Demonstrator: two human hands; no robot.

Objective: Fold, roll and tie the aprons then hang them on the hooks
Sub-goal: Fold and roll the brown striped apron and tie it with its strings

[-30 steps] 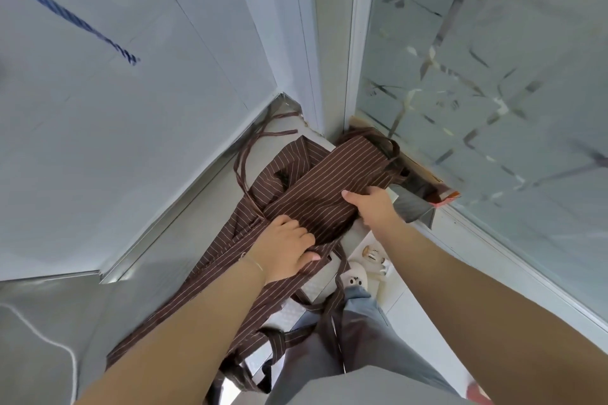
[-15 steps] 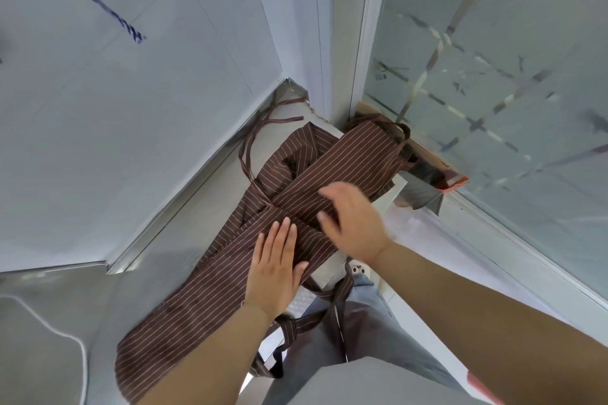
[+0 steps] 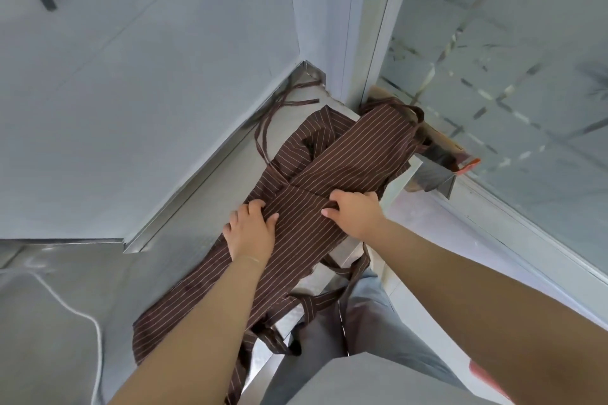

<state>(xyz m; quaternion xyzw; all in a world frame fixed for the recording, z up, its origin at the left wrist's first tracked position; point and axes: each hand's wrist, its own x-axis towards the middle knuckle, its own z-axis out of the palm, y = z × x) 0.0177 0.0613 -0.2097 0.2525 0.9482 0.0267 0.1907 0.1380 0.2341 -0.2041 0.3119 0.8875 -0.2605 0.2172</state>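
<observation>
Apron (image 3: pixel 316 223): folded lengthwise, lying across counter (image 3: pixel 204 207) corner.
Left hand (image 3: pixel 251 230): fingers pinching the left fold.
Right hand (image 3: pixel 355 214): fingers curled, gripping the right edge.
Advice: align edges, press flat before rolling.

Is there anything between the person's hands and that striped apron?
Nothing visible. Both the left hand and the right hand are already on the apron, fingers curled into its cloth on the steel counter.
</observation>
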